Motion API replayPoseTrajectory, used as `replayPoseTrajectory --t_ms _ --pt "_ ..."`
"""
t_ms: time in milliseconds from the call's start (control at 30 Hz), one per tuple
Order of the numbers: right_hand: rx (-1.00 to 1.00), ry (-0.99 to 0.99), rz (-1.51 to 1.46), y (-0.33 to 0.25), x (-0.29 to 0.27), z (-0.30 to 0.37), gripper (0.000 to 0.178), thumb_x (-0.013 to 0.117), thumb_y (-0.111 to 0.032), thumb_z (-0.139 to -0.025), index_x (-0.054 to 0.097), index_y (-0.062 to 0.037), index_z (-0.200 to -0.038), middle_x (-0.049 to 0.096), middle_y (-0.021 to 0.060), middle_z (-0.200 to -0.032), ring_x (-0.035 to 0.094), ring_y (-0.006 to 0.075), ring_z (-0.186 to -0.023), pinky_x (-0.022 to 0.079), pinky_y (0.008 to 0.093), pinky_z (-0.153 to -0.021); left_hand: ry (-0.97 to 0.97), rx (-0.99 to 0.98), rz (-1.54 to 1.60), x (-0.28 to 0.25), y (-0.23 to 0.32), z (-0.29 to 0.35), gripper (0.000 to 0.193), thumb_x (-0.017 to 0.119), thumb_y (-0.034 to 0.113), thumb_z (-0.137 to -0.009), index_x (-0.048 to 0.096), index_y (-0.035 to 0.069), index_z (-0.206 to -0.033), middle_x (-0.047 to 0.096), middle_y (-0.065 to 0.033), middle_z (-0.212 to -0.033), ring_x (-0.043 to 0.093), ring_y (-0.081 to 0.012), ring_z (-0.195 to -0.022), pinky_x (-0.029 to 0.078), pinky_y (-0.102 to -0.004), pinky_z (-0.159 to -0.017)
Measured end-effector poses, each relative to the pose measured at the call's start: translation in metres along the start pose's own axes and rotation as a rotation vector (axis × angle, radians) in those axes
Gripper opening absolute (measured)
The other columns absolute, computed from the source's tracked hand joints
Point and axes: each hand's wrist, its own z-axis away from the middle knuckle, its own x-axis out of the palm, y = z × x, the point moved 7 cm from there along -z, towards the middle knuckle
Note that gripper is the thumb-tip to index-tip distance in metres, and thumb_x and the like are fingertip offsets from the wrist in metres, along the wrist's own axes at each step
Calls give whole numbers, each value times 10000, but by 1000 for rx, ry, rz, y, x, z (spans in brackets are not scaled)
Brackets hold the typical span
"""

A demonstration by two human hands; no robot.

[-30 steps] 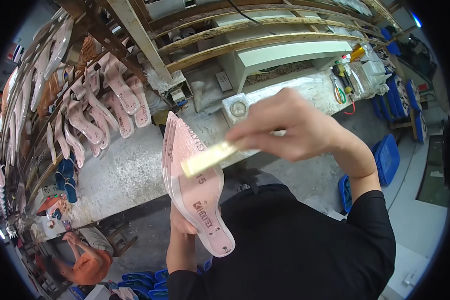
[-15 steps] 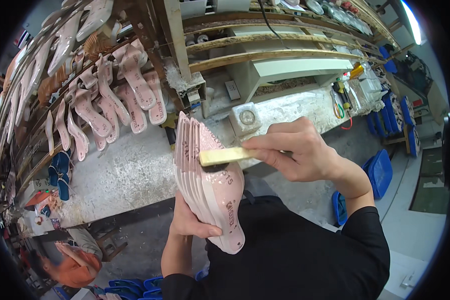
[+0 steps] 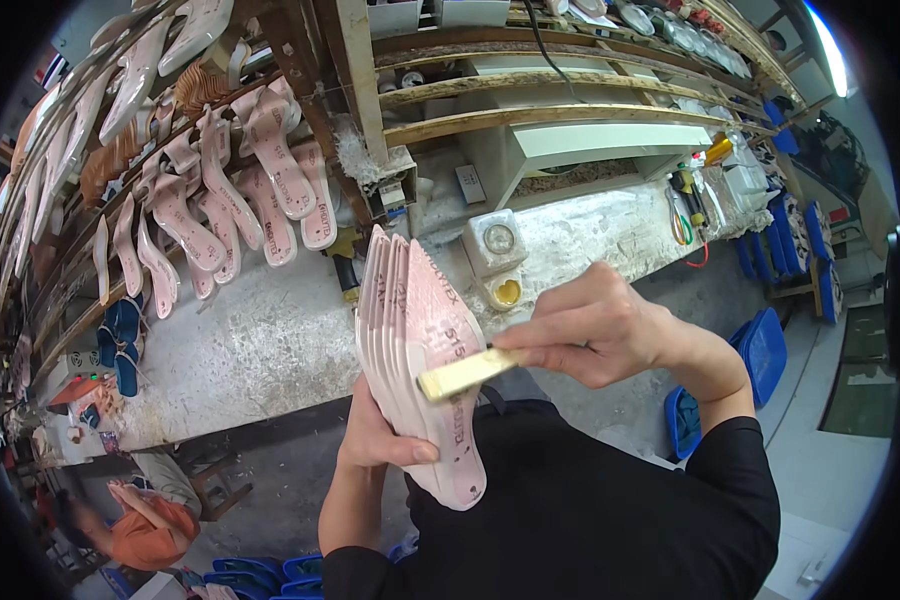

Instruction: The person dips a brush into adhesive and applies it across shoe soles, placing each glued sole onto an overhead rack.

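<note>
My left hand (image 3: 382, 437) grips a fanned stack of pink insoles (image 3: 435, 325) with white edges, thumb across the front, narrow ends downward. The printed face of the front insole is turned up and looks glossy. Between the thumb and fingers of my right hand (image 3: 595, 330) is a pale yellow brush (image 3: 462, 375), lying across the middle of that front insole. Its bristles are hidden under the handle. Past the stack, a whitish block-like container (image 3: 493, 243) with a round top stands on the bench beside a small cup of yellow liquid (image 3: 506, 291).
Many pink insoles (image 3: 182, 232) hang over a wooden rack at the left. A white, stained workbench (image 3: 240, 345) runs across, with wooden shelf slats (image 3: 570, 118) above. Scissors (image 3: 681, 228) lie at its right end. Blue bins (image 3: 763, 350) stand at the right. A person in orange (image 3: 153, 530) sits lower left.
The brush has slid down the front insole toward its narrow end, my right hand moving lower with it. The yellow cup, hidden before, now shows. My left hand keeps its grip.
</note>
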Motion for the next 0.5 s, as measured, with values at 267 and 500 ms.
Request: replayPoseTrajectory --t_ms 267,500 --pt "40 149 -32 -2 -13 8 183 739 -39 -859 770 -32 -1040 673 97 -673 640 212 -524 466 321 -483 144 -89 201 6 -13 -2 1095 947 291 -546 425 -79 -1434 653 -158 -1221 696 -235 -1026 567 -351 -904" --pt "-8 33 -12 6 -1 -3 228 784 -50 -834 774 -50 -1062 651 70 -677 621 215 -543 442 346 -494 123 -73 244 11 -15 4 1099 918 277 -566 393 -76 -1465 628 -152 -1252 666 -223 -1098 545 -343 -944"
